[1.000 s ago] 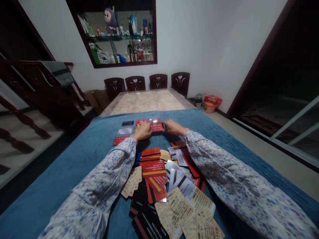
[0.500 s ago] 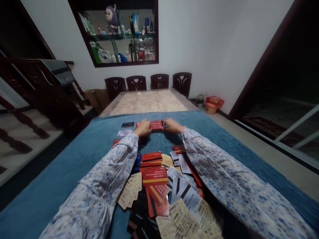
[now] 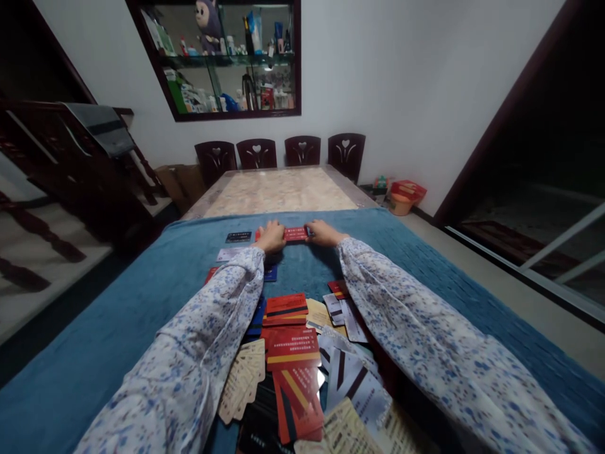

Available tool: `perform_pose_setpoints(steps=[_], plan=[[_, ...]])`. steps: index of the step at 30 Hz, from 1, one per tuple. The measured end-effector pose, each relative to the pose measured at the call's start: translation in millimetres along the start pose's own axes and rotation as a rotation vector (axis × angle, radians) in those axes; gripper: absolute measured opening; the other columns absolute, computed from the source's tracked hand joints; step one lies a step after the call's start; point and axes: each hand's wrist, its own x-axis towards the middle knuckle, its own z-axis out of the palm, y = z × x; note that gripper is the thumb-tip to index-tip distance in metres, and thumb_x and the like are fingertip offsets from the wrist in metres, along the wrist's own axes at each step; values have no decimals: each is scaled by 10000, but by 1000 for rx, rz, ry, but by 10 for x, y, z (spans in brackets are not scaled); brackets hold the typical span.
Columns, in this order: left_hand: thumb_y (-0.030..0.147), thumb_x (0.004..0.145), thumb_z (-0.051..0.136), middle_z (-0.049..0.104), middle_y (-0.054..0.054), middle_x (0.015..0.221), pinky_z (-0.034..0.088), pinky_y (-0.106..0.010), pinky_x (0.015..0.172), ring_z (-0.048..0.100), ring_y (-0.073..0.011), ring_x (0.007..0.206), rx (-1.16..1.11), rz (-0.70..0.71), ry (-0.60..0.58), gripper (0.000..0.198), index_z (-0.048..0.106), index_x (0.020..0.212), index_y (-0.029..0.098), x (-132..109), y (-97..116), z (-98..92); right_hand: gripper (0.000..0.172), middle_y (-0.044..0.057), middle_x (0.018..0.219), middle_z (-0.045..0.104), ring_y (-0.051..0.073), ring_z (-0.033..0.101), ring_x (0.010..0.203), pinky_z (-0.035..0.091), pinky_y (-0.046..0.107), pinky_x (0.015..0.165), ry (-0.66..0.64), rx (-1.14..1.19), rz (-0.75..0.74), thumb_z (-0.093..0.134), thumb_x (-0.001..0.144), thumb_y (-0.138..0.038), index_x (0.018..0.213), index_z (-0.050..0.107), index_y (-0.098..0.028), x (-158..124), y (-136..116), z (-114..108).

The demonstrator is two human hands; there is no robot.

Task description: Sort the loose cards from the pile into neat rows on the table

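Head view: a red card (image 3: 296, 234) is caught between two bare hands at the far end of the blue cloth (image 3: 118, 315) that's spread over the bench (image 3: 288, 189). Its left edge is met by the fingertips of the left hand (image 3: 273, 238), its right edge by those of the right hand (image 3: 324, 233). Both hands are half curled, but whether the card is properly pinched or just steadied can't be told. White print can be seen on it, way too small to be read.

Another red bit (image 3: 258, 235) is mostly blocked by the left hand. A black card (image 3: 238, 237) is fully shown off to the left, while a pale card (image 3: 227, 254) and a blue card (image 3: 271, 273) are partly covered by the left arm.

Closer in, a messy card pile (image 3: 293, 347) is overlapped by both flowery sleeves (image 3: 189, 353). The black cards (image 3: 259, 435) and beige cards (image 3: 350, 429) there are chopped off by the bottom edge, and the dark patch under the right sleeve can't really be made out.
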Motion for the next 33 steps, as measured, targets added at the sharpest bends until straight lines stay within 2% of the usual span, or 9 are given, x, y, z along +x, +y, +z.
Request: perform_pose_setpoints(steps=[8,14,19,26,33], plan=[[170,867,541,595,-175,1371,410,-588,1055,432,-391,1362,9,18,-3,346,674,1186,198,179,-48,76,411,172,1302,658,268,623,1182,484,290,933,-7,-29,1,694,935,-348,1295,668,-151,116,43,42],[148,834,564,644,-174,1319,388,-617,1068,438,-411,1347,-18,41,-29,279,697,1078,179,265,-63,108,387,174,1326,654,273,628,1191,483,284,965,-36,-29,-11,702,924,-323,1268,692,-145,178,89,69],[153,838,558,650,-164,1306,376,-610,1086,443,-396,1343,5,47,-48,263,687,1065,182,324,-83,129,366,154,1294,677,246,658,1129,491,251,917,-47,-9,-20,713,903,-322,1230,715,-157,253,141,91],[124,755,586,620,-161,1305,384,-624,1087,437,-404,1345,13,48,-72,321,696,1050,185,399,-95,125,369,156,1282,691,242,681,1092,501,241,887,-85,-14,-5,711,871,-276,1218,740,-152,348,137,73],[138,776,580,594,-161,1334,389,-580,1099,430,-382,1347,46,40,-113,290,703,1034,185,443,-78,93,352,136,1220,718,225,696,1024,501,227,814,-127,5,-18,683,857,-240,1190,755,-150,370,122,25]])
